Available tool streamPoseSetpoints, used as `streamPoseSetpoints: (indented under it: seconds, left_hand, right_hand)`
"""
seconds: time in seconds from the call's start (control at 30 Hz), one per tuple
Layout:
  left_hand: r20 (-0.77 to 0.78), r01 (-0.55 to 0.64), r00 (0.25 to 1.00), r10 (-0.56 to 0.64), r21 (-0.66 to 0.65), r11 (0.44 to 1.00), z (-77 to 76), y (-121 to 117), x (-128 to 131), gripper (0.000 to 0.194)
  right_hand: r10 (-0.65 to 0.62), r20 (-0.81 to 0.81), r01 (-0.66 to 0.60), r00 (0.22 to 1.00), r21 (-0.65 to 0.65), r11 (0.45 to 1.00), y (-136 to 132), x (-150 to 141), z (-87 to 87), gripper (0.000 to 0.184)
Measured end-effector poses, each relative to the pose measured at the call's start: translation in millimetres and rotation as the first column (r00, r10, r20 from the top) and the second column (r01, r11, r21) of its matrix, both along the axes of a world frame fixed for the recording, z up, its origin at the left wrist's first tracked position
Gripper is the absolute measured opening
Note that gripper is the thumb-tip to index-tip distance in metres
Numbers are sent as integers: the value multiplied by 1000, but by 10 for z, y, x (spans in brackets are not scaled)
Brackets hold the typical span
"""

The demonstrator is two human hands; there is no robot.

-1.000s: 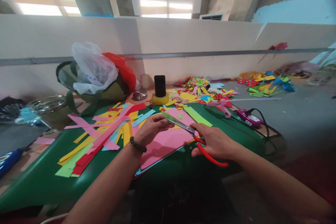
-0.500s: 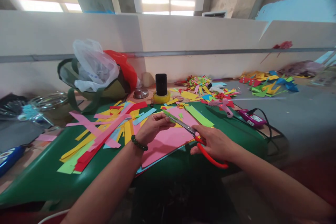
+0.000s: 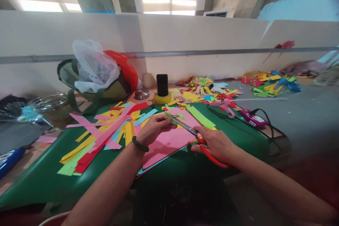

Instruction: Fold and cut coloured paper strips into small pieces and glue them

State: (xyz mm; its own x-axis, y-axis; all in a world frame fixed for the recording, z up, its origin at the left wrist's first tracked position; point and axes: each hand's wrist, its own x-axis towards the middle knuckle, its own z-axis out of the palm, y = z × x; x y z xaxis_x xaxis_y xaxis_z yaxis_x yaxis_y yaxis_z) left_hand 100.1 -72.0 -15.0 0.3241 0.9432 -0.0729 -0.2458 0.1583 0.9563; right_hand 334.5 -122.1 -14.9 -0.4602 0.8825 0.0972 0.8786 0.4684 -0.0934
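My left hand (image 3: 156, 127), with a dark beaded bracelet (image 3: 140, 144) at the wrist, pinches a small piece of green paper (image 3: 171, 117) above the paper stack. My right hand (image 3: 214, 144) is closed round the red handles of a pair of scissors (image 3: 186, 127). Their metal blades point up and left, reaching the green paper at my left fingertips. Below lies a stack of coloured paper sheets (image 3: 166, 148), pink on top. Small green scraps (image 3: 182, 116) are on or just above it. A light green paper strip (image 3: 201, 117) lies beyond the scissors.
Many cut paper strips (image 3: 97, 141) are heaped at left on the green mat (image 3: 238, 132). A phone (image 3: 162, 84) stands in a yellow tape roll (image 3: 162, 99). At right are a pink glue gun (image 3: 225, 107) and a purple device (image 3: 253, 118) with a cable. A bag (image 3: 106, 90) stands at back left.
The scissors' blades and handles have drawn closer together at the green paper. More small green pieces show near the blade tips. Both hands stay almost in place.
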Motion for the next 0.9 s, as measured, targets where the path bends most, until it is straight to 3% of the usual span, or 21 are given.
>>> streamPoseSetpoints:
  seconds: [0.3, 0.73, 0.83, 0.9]
  left_hand:
    - [-69, 39, 997, -38, 9, 999, -23, -29, 23, 41]
    - [-47, 99, 994, -98, 16, 995, -45, -18, 20, 38]
    - [-53, 106, 993, -104, 24, 994, -47, -12, 12, 37]
    - [-45, 80, 996, -79, 27, 996, -34, -7, 2, 36]
  right_hand:
    - [-25, 30, 25, 999, -10, 1000, -4, -83, 8, 60]
    - [-35, -24, 35, 999, 25, 999, 26, -170, -69, 49]
    - [-103, -8, 103, 995, 34, 994, 80, -119, -4, 46]
    - [-232, 41, 230, 972, 50, 972, 163, -7, 75, 46]
